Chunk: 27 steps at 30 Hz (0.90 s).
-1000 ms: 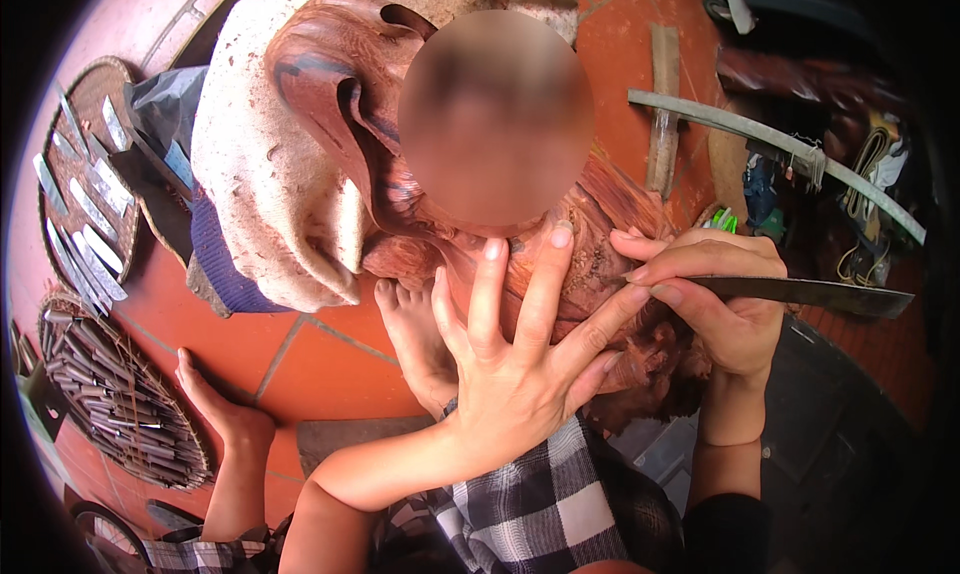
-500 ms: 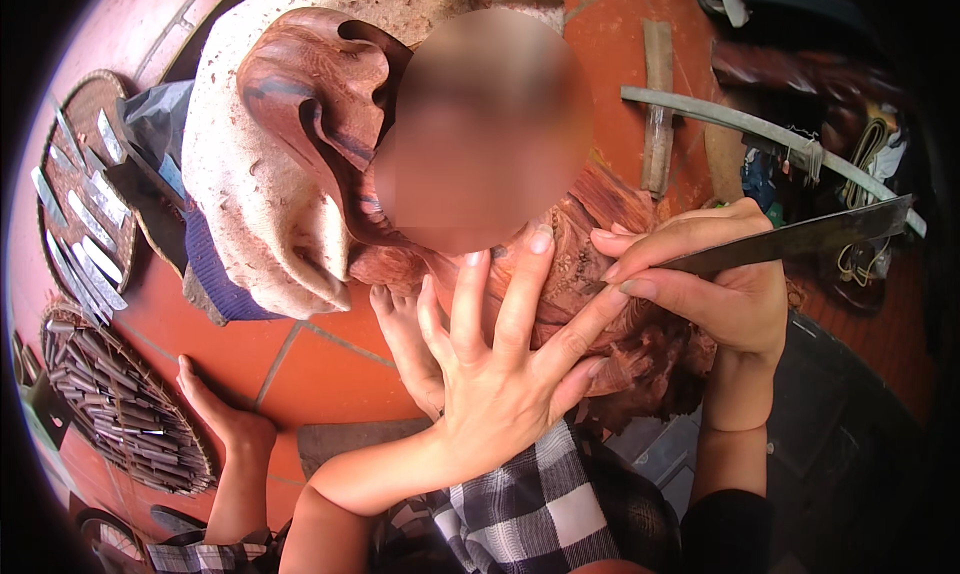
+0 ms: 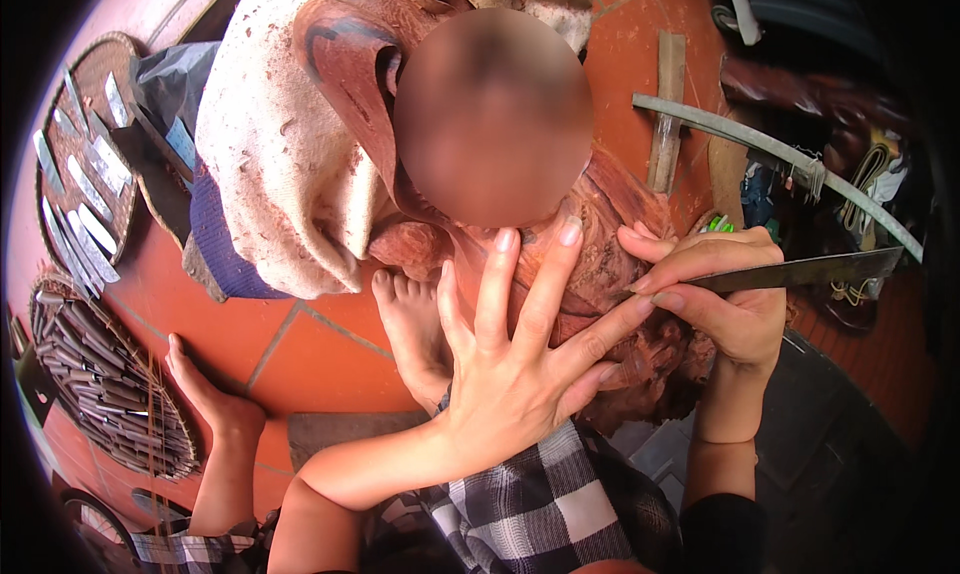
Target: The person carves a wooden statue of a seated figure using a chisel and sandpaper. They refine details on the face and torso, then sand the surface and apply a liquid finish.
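Note:
A reddish-brown wood carving (image 3: 625, 209) with curling, folded shapes lies in front of me, and a blurred patch covers its middle. My left hand (image 3: 510, 384) rests on its near side with the fingers spread. To the right, my right hand (image 3: 738, 309) grips a carving knife (image 3: 815, 272), a long flat steel blade. Thumb and fingers pinch it close to the narrow end, which meets the wood beside my left index fingertip. The wide end sticks out to the right past my knuckles. Exactly where the edge touches is hidden by my fingers.
A pale, chip-strewn cloth (image 3: 270, 164) sits under the carving's left side. Farther left are a woven tray (image 3: 125, 49) of metal blades and a basket (image 3: 185, 454) of dark-handled tools. A curved grey strip (image 3: 735, 124) crosses a wooden bar (image 3: 667, 159) at right. Bare feet (image 3: 410, 324) are nearby.
The view has shifted a little. The knife's wide end has dropped, so the blade lies flatter, and my right hand still holds it. My left hand stays spread on the carving.

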Tool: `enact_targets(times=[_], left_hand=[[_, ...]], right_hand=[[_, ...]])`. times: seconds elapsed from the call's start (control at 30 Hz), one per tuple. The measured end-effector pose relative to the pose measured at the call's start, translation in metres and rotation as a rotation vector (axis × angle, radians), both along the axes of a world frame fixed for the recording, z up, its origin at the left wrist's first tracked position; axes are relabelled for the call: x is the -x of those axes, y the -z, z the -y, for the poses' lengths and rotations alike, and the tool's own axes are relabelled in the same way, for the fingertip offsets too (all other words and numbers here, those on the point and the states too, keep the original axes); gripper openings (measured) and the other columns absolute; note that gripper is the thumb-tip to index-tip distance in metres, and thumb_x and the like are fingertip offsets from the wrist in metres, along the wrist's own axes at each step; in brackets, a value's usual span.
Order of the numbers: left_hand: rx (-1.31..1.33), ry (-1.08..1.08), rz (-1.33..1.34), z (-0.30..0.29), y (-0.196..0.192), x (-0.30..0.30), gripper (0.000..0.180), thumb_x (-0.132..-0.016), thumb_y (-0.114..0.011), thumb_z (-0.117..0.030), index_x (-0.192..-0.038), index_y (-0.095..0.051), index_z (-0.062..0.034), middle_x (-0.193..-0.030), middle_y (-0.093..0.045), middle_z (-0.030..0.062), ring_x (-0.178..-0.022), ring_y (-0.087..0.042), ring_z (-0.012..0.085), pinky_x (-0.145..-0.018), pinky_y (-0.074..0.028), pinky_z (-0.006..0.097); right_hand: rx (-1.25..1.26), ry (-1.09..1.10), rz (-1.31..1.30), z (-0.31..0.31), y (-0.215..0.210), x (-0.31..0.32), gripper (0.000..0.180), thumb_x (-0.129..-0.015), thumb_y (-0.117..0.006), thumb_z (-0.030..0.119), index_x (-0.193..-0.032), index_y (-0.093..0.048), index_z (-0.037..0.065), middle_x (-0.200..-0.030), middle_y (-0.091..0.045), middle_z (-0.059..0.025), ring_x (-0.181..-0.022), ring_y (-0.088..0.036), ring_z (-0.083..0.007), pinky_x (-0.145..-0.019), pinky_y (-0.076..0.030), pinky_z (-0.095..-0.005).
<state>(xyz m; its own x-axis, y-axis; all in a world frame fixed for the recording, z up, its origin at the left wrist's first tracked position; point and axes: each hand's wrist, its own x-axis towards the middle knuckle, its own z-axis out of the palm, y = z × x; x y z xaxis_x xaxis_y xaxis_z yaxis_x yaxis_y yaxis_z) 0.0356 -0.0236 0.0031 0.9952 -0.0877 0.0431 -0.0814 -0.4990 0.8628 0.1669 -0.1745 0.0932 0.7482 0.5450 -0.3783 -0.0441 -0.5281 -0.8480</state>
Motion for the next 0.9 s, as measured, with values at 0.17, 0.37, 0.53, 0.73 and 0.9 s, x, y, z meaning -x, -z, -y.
enact_targets(times=[0.17, 0.37, 0.53, 0.73, 0.9], left_hand=[[0.002, 0.014, -0.001, -0.002, -0.001, 0.001, 0.075, -0.067, -0.078, -0.043, -0.138, -0.053, -0.0451, -0.161, -0.022, 0.0135, -0.145, -0.017, 0.0426, -0.106, -0.018, 0.069], [-0.067, -0.013, 0.027, 0.001, -0.001, -0.001, 0.040, -0.080, -0.066, -0.048, -0.118, -0.071, -0.0369, -0.157, -0.028, 0.0159, -0.142, -0.019, 0.0426, -0.106, -0.022, 0.064], [-0.001, -0.009, 0.007, 0.000, 0.002, 0.001, 0.072, -0.070, -0.076, -0.043, -0.138, -0.053, -0.0455, -0.161, -0.022, 0.0134, -0.145, -0.017, 0.0422, -0.105, -0.020, 0.069], [-0.055, 0.027, 0.032, -0.003, 0.000, 0.000, 0.042, -0.080, -0.066, -0.050, -0.121, -0.069, -0.0423, -0.158, -0.026, 0.0183, -0.142, -0.020, 0.0432, -0.106, -0.021, 0.063], [-0.060, 0.014, 0.058, 0.000, 0.000, -0.002, 0.042, -0.082, -0.064, -0.050, -0.123, -0.068, -0.0402, -0.158, -0.025, 0.0201, -0.142, -0.019, 0.0454, -0.106, -0.020, 0.064]], right_hand=[[0.045, -0.128, 0.074, -0.002, -0.003, -0.003, 0.014, -0.073, -0.072, -0.005, -0.087, -0.074, -0.006, -0.081, -0.073, -0.0168, -0.089, -0.073, -0.0305, -0.094, -0.055, -0.0406], [0.141, -0.091, 0.173, -0.011, -0.009, 0.006, 0.013, -0.074, -0.071, -0.005, -0.087, -0.073, -0.007, -0.081, -0.072, -0.0164, -0.091, -0.073, -0.0325, -0.093, -0.054, -0.0408], [0.101, -0.035, 0.117, -0.005, -0.003, 0.008, 0.012, -0.075, -0.070, -0.004, -0.087, -0.073, -0.007, -0.083, -0.073, -0.0165, -0.094, -0.072, -0.0344, -0.094, -0.053, -0.0413], [-0.038, 0.013, 0.088, 0.011, 0.005, 0.015, 0.016, -0.081, -0.068, 0.004, -0.090, -0.073, -0.008, -0.086, -0.073, -0.0185, -0.099, -0.070, -0.0400, -0.100, -0.048, -0.0495], [-0.080, 0.086, 0.156, 0.018, 0.010, 0.027, 0.023, -0.087, -0.064, 0.013, -0.093, -0.073, -0.008, -0.089, -0.073, -0.0193, -0.105, -0.068, -0.0412, -0.103, -0.046, -0.0511]])
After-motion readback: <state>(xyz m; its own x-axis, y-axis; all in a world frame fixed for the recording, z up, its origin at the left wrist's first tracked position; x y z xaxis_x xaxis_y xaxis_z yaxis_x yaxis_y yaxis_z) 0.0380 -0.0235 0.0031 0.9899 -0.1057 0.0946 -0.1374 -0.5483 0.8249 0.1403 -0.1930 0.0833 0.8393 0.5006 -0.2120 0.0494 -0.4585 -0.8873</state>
